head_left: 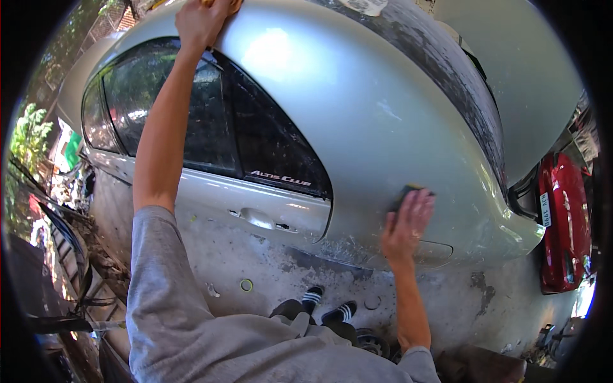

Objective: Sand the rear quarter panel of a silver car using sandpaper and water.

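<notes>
Because the rear quarter panel curved, light, even pressure with the dark rubbing pad kept flat seemed best; the right hand had its fingers together over that pad, which lay beneath their tips against the panel, above the fuel-filler flap; how the left hand, by the roof, gripped, I couldn't tell.

On my feed, the sedan's rear quarter panel curves broadly, silver-green, glossy where light strikes, scuffed along its lower edge. I see a small dark pad against its lower flank, partly covered. At my view's top edge, an orange-yellow piece is cut off; I cannot identify it.
</notes>
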The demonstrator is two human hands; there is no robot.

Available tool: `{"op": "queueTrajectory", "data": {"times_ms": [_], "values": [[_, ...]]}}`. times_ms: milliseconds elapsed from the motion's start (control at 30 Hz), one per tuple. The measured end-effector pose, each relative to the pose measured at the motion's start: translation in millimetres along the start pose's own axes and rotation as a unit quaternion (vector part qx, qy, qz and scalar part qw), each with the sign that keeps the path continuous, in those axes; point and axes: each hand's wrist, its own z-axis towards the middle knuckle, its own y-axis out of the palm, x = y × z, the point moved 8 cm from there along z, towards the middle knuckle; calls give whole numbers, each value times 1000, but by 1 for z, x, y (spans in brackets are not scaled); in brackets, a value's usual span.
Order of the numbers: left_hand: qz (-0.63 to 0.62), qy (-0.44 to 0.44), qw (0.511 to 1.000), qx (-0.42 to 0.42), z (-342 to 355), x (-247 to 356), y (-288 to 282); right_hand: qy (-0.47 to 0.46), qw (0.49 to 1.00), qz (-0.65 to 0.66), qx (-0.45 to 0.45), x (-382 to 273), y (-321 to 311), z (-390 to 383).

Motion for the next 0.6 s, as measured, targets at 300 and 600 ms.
{"op": "queueTrajectory", "data": {"times_ms": [300, 600], "values": [[48, 217, 972, -74, -32, 53, -3, -286, 952, -105, -35, -198, 60, 126], [-14, 130, 989, 64, -24, 8, -39, -259, 951, -152, -70, -133, 65, 72]]}}
